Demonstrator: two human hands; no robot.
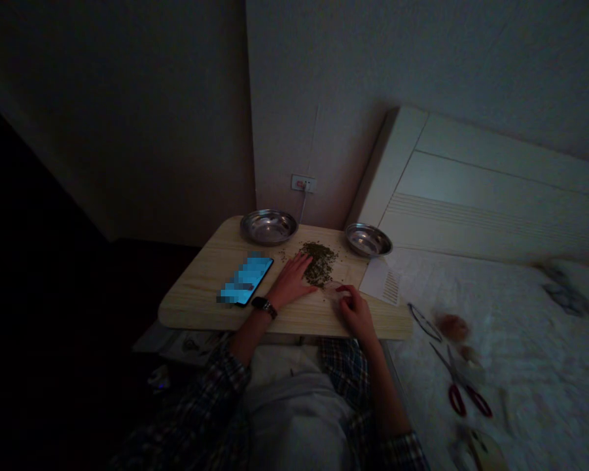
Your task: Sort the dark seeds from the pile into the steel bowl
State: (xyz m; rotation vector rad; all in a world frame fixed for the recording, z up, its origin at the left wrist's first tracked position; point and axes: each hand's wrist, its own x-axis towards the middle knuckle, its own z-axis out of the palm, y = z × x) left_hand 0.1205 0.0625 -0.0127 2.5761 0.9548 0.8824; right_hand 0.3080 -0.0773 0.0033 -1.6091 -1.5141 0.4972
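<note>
A loose pile of small green beans or seeds (319, 261) is spread on the light wooden table (196, 288). My left hand (293, 282), with a dark watch (265, 306) at its wrist, lies at the pile's left edge, fingers stretched out and spread. Curled fingers of my right hand (357, 313) close at the near right side of the pile, on the edge of a small see-through piece (332, 287). Its exact kind is too faint to make out.
Behind the pile stand two steel bowls, a larger one (269, 227) at left and a smaller one (368, 240) at right. A lit phone (248, 280) lies left of my left hand. Printed paper (380, 281) sits at the right edge; scissors (456, 379) rest on the bed.
</note>
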